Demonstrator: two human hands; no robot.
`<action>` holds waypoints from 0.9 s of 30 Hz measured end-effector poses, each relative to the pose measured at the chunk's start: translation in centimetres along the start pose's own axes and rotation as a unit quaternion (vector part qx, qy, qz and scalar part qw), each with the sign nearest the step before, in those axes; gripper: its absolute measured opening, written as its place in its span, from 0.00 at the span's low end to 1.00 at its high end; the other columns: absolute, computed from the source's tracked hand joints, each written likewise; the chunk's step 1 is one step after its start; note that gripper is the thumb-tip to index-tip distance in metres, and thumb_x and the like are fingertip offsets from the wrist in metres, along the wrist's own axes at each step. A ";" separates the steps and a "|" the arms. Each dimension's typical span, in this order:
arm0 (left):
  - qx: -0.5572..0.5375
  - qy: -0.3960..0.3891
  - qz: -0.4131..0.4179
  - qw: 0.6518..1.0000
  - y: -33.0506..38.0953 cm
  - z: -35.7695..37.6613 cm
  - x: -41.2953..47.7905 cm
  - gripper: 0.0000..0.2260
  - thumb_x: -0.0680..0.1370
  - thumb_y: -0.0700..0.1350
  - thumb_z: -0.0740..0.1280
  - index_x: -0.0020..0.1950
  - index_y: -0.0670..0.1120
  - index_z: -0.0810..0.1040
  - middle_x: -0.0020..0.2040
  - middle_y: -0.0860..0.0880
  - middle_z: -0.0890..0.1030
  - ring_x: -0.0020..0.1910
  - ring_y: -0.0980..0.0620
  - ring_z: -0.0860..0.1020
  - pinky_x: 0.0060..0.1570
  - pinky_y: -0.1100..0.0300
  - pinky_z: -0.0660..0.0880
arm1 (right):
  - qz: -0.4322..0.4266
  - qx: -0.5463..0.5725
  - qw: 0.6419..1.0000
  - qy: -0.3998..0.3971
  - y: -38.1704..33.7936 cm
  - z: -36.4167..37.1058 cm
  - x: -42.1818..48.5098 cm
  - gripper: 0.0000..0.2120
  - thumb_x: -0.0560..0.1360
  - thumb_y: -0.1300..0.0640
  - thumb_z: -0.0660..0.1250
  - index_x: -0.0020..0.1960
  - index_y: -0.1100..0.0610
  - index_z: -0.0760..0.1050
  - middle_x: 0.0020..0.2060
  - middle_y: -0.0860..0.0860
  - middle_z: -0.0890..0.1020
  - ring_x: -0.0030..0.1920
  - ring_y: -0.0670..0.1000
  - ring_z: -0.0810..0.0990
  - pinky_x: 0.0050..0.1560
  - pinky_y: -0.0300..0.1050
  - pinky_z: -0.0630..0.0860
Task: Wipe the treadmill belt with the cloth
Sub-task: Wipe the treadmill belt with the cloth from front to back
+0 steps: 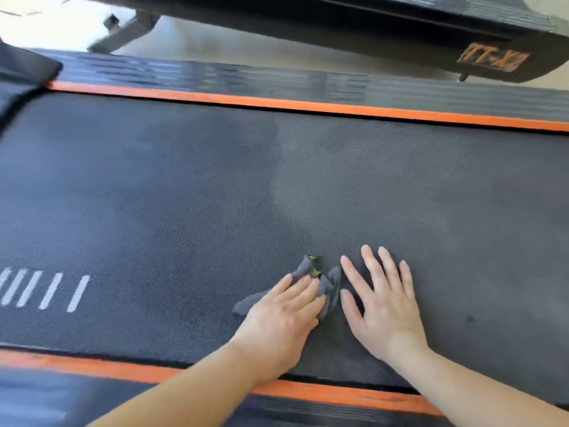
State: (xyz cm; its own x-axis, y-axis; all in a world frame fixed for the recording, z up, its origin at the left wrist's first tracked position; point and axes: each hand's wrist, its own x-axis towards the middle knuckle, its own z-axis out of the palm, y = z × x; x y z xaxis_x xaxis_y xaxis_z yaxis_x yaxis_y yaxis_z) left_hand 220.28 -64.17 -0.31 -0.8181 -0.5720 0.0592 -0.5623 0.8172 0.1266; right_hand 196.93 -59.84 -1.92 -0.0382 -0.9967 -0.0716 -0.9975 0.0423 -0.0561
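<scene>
Grey cloth (pixel 320 285) lay crumpled on treadmill belt (pixel 215 186), near its near edge. Left hand (pixel 283 315) pressed it flat, fingers straight. Right hand (pixel 381 303) just beside, fingers spread, flat on belt. Orange side strips (pixel 277 103) bordered belt; white stripes (pixel 46 291) toward left end.

Landmark: belt (pixel 215 195). Cloth (pixel 329 288) lies on belt, by its near edge. Left hand (pixel 277 322) flat on cloth; right hand (pixel 385 306) flat on belt, just right of cloth. Printed bars (pixel 46 291) on belt, far left. Second machine (pixel 400 29) beyond belt's far rail (pixel 277 84).
</scene>
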 end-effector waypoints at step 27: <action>-0.099 -0.008 -0.208 0.973 -0.4 0.0 -5.5 0.21 0.82 0.41 0.61 0.76 0.43 0.68 0.80 0.44 0.65 0.81 0.45 0.59 0.79 0.48 0.60 | 0.009 -0.003 1.000 0.001 0.0 -0.2 0.2 0.31 0.82 0.36 0.47 0.83 0.42 0.57 0.82 0.55 0.58 0.83 0.59 0.49 0.80 0.67 0.48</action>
State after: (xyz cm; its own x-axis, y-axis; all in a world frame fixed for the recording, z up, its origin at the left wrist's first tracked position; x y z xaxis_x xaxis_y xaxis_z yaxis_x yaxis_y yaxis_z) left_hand 225.03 -61.31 -0.67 -0.5267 -0.8484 -0.0534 -0.8128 0.4842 0.3238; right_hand 196.95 -60.05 -1.76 -0.0562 -0.9960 -0.0701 -0.9970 0.0597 -0.0488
